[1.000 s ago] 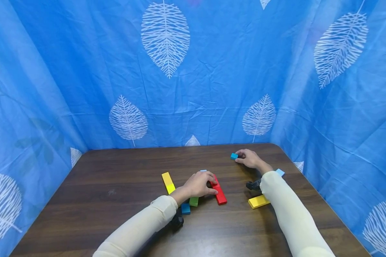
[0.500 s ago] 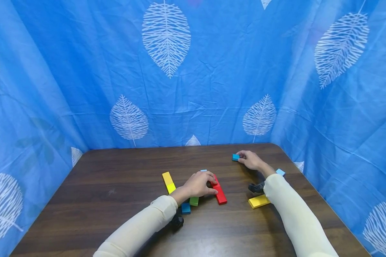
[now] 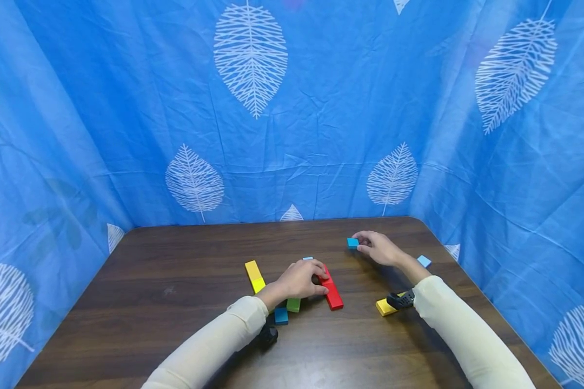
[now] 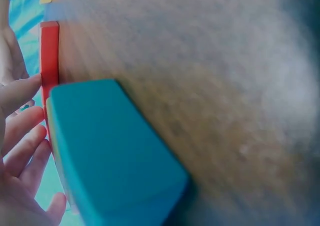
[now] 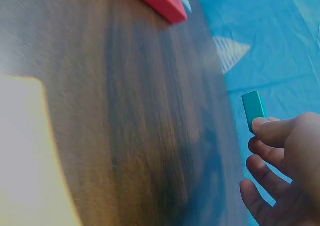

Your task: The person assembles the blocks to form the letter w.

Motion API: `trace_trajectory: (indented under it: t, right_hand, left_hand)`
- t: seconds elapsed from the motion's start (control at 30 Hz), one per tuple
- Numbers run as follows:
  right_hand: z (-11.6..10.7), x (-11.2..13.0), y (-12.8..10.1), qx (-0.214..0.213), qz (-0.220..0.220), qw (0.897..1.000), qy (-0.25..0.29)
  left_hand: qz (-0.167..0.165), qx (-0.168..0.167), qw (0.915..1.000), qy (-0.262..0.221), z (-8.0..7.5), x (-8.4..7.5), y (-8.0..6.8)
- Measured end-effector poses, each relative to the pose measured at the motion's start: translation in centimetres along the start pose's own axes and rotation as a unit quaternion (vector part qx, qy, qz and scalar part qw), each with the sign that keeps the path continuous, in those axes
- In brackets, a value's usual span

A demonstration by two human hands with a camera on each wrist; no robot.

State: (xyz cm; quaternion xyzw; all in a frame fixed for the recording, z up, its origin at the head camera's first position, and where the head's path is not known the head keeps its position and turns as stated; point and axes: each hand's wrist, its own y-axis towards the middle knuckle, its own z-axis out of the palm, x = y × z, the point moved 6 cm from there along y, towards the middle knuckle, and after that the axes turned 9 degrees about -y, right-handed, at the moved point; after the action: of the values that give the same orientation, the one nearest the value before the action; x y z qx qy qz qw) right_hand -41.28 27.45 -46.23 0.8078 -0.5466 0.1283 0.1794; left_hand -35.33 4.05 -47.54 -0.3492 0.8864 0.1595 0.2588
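Note:
In the head view, my right hand (image 3: 378,248) pinches a small blue block (image 3: 352,243) between thumb and forefinger, raised over the far right part of the table. The same block (image 5: 254,108) looks teal in the right wrist view, where the other fingers spread below it. My left hand (image 3: 303,278) rests against the left side of two red blocks (image 3: 333,296) laid end to end; its thumb and fingertips touch them without wrapping round. A large teal block face (image 4: 115,151) fills the middle of the left wrist view, near the camera.
Left of and under my left forearm lie yellow blocks (image 3: 254,274), a green block (image 3: 293,305) and a dark blue block (image 3: 281,316). On the right are a yellow block (image 3: 385,307), partly behind the wrist camera (image 3: 401,299), and a light blue block (image 3: 424,261).
My right hand, with the blue block, has come slightly nearer and a little left; its forearm and wrist camera have swung right and closer. The left hand stays at the red blocks.

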Motion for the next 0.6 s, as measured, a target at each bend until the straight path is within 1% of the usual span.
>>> trace_trajectory:
  t: [0.2,0.6]
  right_hand:
    - [0.0,1.6,-1.2,0.007,-0.026,1.000,0.012]
    - [0.4,4.0,-3.1,0.031,-0.046,0.998,0.024]
  left_hand:
    - [-0.005,0.004,1.0000,-0.005,0.0,0.0,0.0]
    - [-0.008,0.006,0.9999,-0.009,0.2,0.0,0.0]
